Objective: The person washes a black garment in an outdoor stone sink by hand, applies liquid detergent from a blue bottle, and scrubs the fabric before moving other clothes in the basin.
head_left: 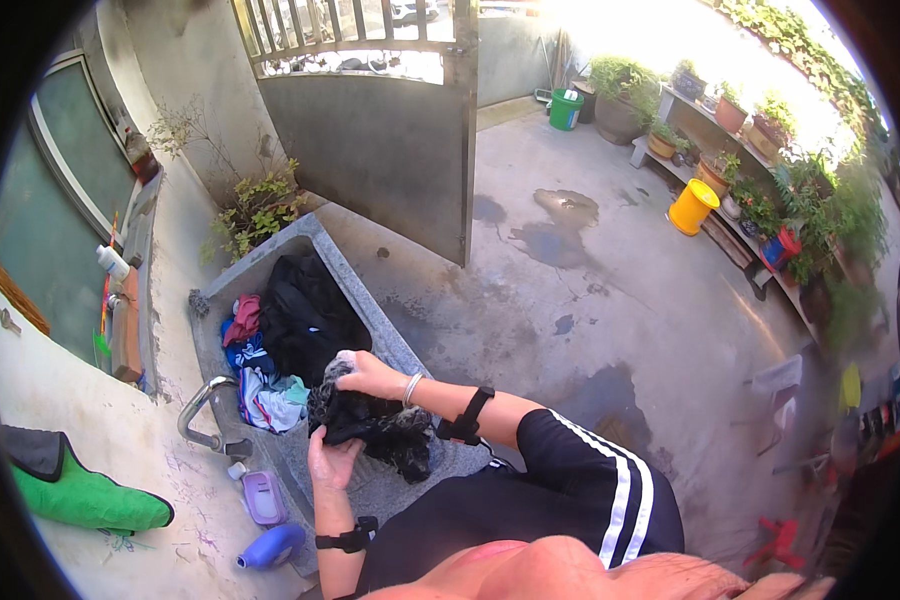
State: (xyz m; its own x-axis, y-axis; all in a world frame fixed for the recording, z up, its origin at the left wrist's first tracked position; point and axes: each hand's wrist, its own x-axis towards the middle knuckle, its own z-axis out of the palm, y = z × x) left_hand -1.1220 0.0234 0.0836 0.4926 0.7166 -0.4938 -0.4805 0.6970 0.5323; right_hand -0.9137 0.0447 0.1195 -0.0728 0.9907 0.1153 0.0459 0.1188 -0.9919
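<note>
A wet black garment (355, 412), with white suds on it, is bunched between my two hands over the grey stone sink (368, 296). My right hand (373, 377) grips its upper part, with foam around the fingers. Lower down, my left hand (332, 462) holds the near edge of the cloth, its fingers partly under the fabric. Part of the garment hangs down to the ribbed slope of the sink. Farther inside the basin lie a heap of black clothes (310, 312), a dark red cloth (242, 320) and white-and-blue clothes (268, 400).
A curved metal faucet (196, 412) reaches over the sink's left side. Beside it are a purple container (263, 498) and a blue bottle (272, 546). A green cloth (90, 497) hangs at the left wall. Beyond stand a metal gate (380, 150), a yellow bucket (693, 207) and potted plants.
</note>
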